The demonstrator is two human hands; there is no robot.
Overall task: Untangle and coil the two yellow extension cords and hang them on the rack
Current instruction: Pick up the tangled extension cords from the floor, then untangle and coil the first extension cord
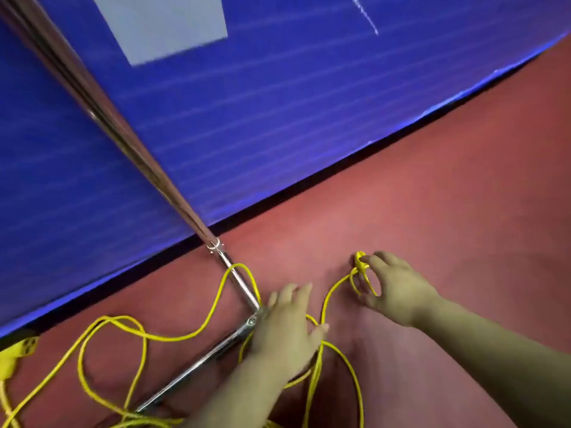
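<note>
Yellow extension cord [173, 336] lies in loose tangled loops on the red floor, draped over the chrome rack's base bar [197, 364]. The rack's upright pole [102, 118] rises to the upper left. My left hand [285, 330] rests with fingers spread over the cord, beside the rack's base joint. My right hand [394, 284] pinches a small knotted loop of cord [360, 270] between fingers and thumb. A yellow socket end [23, 347] lies at the far left edge.
A blue corrugated wall panel [278, 103] stands behind the rack, with a grey sheet [167, 26] fixed to it. Red floor [448, 180] stretches to the right of my hands.
</note>
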